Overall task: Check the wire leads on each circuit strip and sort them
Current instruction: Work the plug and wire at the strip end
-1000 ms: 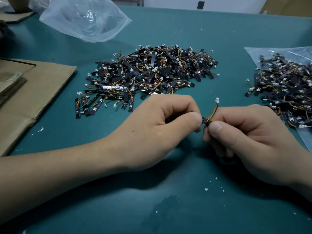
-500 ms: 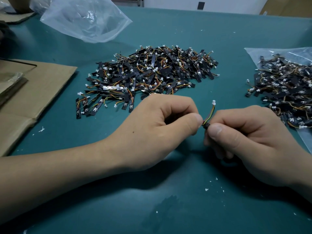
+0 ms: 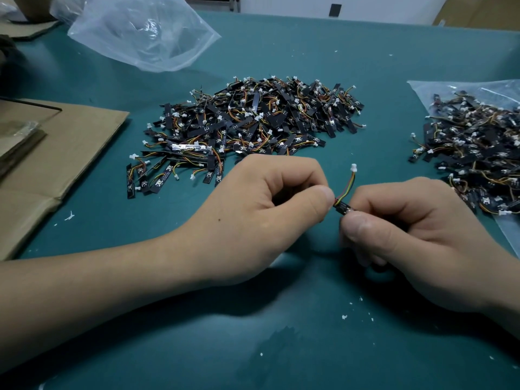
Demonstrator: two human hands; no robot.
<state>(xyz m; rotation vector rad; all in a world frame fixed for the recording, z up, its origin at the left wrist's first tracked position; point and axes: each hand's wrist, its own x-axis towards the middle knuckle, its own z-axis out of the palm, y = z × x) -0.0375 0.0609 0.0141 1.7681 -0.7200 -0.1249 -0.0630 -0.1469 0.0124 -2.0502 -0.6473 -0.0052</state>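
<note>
A small black circuit strip [image 3: 342,207] with red, yellow and green wire leads ending in a white plug [image 3: 353,166] is held low over the green table. My right hand [image 3: 416,237] pinches the strip between thumb and fingers; most of the strip is hidden inside that hand. My left hand [image 3: 261,215] has curled fingers, and its thumb tip presses the wires where they join the strip. A big pile of strips [image 3: 253,125] lies behind my hands. A second pile [image 3: 478,147] rests on a clear plastic bag at the right.
Flat cardboard [image 3: 56,153] covers the left side of the green table [image 3: 281,347]. An empty crumpled clear bag [image 3: 140,32] lies at the back left. Small white crumbs are scattered on the table surface near my right wrist.
The strip's wire lead and white plug have tipped a little leftward and lower, and my right thumb has slid slightly down. Both hands stay in about the same place.
</note>
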